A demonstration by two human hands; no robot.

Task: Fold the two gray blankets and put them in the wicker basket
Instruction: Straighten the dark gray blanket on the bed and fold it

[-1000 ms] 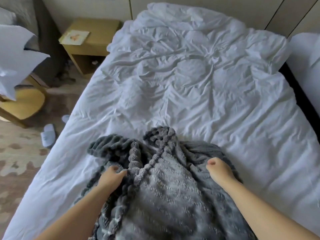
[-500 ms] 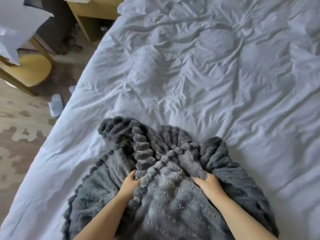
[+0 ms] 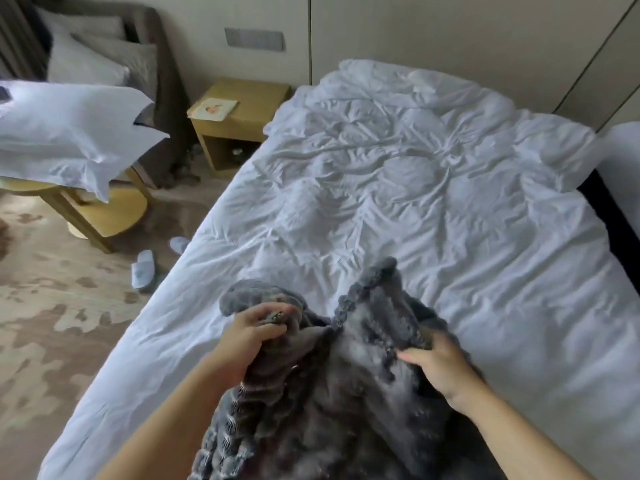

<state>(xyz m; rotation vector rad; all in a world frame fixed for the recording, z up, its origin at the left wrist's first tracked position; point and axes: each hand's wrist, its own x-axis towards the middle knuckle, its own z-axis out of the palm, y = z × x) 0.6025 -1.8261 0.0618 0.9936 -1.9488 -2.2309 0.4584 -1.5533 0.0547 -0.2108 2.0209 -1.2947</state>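
Note:
A fluffy gray blanket (image 3: pixel 346 403) with a ribbed edge lies bunched at the near end of the white bed (image 3: pixel 398 209). My left hand (image 3: pixel 249 334) grips a fold of it at the upper left, fingers curled round the fabric. My right hand (image 3: pixel 436 365) holds the blanket's right edge, its fingers partly buried in the pile. The blanket is lifted a little between both hands and looks blurred. I can make out only one gray blanket, and no wicker basket shows in the head view.
A wooden nightstand (image 3: pixel 239 123) stands left of the bed's head. White pillows (image 3: pixel 69 133) lie on a round wooden table (image 3: pixel 107 209) at the left. White slippers (image 3: pixel 142 270) sit on the patterned carpet. A second bed's edge (image 3: pixel 623 161) shows at the right.
The view has tilted up, showing the wall and headboard end. Both hands have spread apart and raised the blanket's edge from the bed.

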